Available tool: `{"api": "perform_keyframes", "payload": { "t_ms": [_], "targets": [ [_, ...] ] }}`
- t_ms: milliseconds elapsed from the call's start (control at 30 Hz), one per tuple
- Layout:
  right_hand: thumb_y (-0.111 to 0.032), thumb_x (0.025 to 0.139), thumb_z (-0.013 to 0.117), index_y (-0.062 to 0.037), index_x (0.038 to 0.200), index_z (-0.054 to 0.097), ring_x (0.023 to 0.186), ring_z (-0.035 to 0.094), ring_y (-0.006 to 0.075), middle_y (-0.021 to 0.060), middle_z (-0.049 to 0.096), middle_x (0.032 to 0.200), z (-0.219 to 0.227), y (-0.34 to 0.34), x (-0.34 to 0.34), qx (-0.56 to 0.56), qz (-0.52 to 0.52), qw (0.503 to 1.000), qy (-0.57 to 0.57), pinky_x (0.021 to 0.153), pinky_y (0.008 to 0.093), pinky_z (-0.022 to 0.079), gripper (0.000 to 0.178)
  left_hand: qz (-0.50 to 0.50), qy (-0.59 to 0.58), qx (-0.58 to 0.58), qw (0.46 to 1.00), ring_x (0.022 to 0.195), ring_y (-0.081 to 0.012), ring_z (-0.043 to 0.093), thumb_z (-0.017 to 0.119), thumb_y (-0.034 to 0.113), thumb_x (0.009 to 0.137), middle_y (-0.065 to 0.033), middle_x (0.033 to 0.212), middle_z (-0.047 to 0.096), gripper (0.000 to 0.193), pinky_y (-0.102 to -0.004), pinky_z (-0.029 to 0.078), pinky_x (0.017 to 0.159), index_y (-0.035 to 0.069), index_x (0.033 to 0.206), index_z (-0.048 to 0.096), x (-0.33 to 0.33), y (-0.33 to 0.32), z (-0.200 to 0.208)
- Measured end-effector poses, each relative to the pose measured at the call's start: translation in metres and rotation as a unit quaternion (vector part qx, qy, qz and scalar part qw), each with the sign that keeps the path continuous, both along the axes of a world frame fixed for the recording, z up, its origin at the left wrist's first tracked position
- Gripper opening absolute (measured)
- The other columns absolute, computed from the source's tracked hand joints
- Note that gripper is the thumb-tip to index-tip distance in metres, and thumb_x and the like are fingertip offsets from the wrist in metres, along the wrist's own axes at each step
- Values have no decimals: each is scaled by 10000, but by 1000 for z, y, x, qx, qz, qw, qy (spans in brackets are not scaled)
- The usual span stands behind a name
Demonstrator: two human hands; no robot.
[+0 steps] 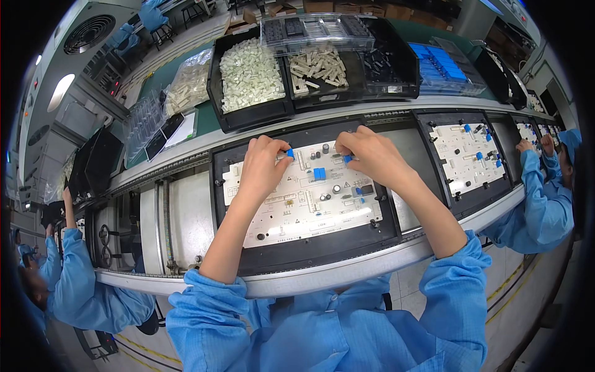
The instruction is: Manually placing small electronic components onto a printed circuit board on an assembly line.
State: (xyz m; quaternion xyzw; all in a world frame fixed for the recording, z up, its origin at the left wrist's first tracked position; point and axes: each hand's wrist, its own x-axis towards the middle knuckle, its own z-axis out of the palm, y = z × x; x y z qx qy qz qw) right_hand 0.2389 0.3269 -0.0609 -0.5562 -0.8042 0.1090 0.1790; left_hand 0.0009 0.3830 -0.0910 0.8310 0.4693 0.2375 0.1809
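A white printed circuit board [282,226] lies in a black frame [322,252] on the conveyor in front of me. At the board's far edge, my left hand [263,164] pinches a small blue box-shaped component [290,152] between thumb and forefinger. Farther right, my right hand [375,155] has its fingers closed on another blue box-shaped component [348,159], partly covered by the fingertips. Whether either component is seated in the board I cannot tell. Between my hands, a pair of blue blocks [319,173] stands on the board, with several black round capacitors [326,149] nearby.
Behind the conveyor stand black bins with white connectors [253,74] and pale long parts [319,67]. A clear tray [316,34] rests across them. Blue components fill a tray [440,62] at right. Another populated board [468,152] sits rightward. Co-workers' blue sleeves [539,201] appear at both sides.
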Motion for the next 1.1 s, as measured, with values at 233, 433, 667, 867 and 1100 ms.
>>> {"api": "perform_keyframes", "payload": {
  "t_ms": [233,433,667,867,1100],
  "targets": [
    [-27,673,692,-109,930,548,876,563,216,9,601,856,-2,1,3,-2,10,1000,-15,713,358,482,306,-10,21,59,998,942,-282,505,706,83,725,-99,932,566,223,-371,434,838,48,938,651,6,0,-4],
    [-46,667,701,-104,919,563,882,565,220,5,612,858,-3,-3,3,43,38,998,19,717,357,485,293,-56,-2,72,996,917,-280,508,716,98,716,-98,919,564,258,-368,434,821,47,960,651,13,-24,9],
    [-72,683,700,-106,894,574,887,564,222,11,624,879,-19,-3,-20,20,82,991,102,737,352,487,248,-109,24,38,993,886,-273,505,709,132,731,-93,893,575,224,-353,427,790,39,926,653,26,-32,6],
    [-32,663,696,-75,880,601,848,554,226,28,607,838,8,-19,-3,35,56,987,149,725,342,474,241,-111,-12,32,993,870,-274,498,704,124,731,-91,872,566,184,-353,422,791,37,886,656,-1,-54,12],
    [-33,647,722,-70,864,623,859,542,210,20,604,836,20,-48,9,-3,30,991,134,731,326,454,241,-90,45,80,992,874,-263,498,707,111,723,-76,890,552,219,-353,409,799,49,922,641,1,-66,7]
  ]
}}
